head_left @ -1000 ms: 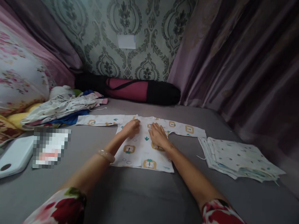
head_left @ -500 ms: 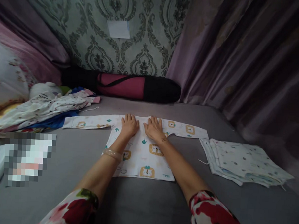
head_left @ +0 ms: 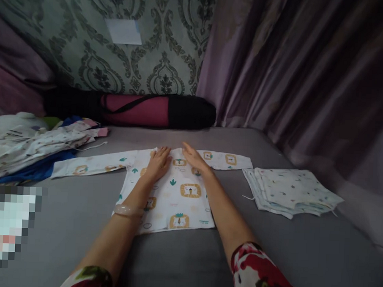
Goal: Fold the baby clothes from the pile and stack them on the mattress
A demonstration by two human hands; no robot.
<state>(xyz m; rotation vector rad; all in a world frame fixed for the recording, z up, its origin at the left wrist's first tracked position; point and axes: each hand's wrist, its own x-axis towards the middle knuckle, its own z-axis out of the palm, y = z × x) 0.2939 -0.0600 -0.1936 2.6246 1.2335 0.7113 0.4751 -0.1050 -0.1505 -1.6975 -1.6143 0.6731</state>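
Observation:
A small white long-sleeved shirt (head_left: 171,202) with orange lions and green leaves lies spread flat on the grey bed sheet (head_left: 180,265), its sleeves stretched out to both sides. My left hand (head_left: 159,162) rests open and flat on the upper left of the shirt, near the neckline. On the other side of the collar, my right hand (head_left: 192,156) is turned on its edge, fingers stretched out and pointing away from me, the palm facing left. Neither hand grips the cloth.
A stack of folded white printed clothes (head_left: 294,188) lies to the right. Rumpled clothes (head_left: 45,147) are heaped at the left, close to the left sleeve. A black and dark red long bag (head_left: 136,110) lies along the wall. Purple curtains (head_left: 242,61) hang at the right.
My right hand has turned from palm-down onto its edge near the collar. My left hand stays on the shirt. The view has swung to the right.

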